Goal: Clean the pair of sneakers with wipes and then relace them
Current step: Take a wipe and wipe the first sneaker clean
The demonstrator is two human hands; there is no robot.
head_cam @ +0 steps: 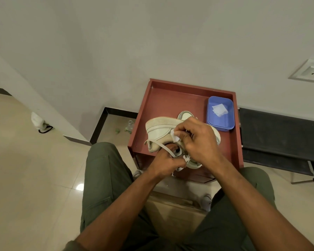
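A white sneaker [161, 129] is held on its side above the red-brown tray [170, 98], sole edge turned up. My left hand [164, 163] grips it from below at the opening, and a loose flat lace [163, 147] arcs over that hand. My right hand [198, 140] pinches a small white wipe [175, 135] against the sneaker's upper. The second sneaker [185, 115] lies on the tray behind, mostly hidden by the first. A blue plastic tub [220, 122] at the tray's right side holds folded white wipes [219, 109].
The tray tops a small red-brown cabinet against the wall. A black bench [279, 134] stands to the right. A small bottle [130, 125] and green scraps lie on the floor left of the cabinet. My knees in olive trousers flank a cardboard box [178, 211].
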